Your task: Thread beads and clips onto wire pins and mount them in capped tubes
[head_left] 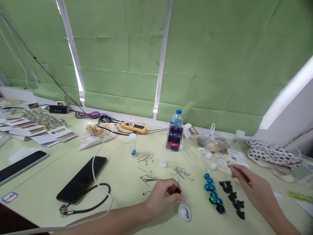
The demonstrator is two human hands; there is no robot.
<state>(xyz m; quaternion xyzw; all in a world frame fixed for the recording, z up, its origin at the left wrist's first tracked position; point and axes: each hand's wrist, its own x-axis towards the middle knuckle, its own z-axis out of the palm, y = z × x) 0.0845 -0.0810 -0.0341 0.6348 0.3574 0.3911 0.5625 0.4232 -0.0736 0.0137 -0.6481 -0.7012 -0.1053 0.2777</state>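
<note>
The left hand (162,192) pinched a pin (178,182) with a black bead (177,191) at fingertip level, just above the table (117,182) by the cap (184,212). The right hand (251,187) reached with loosely spread fingers past the black beads (232,197) (blue beads (211,191) lined up alongside).

Beyond both hands, 3 green roller blinds (117,62) cover the window, with daylight showing through the narrow gaps (161,65) between them (brightest at the far right edge). A white sill (22,93) runs below the blinds, well past the hands. Under the hands lies a pale yellow-green desk (122,163), evenly lit, and a second desk (14,143) adjoins it far to the left.
</note>
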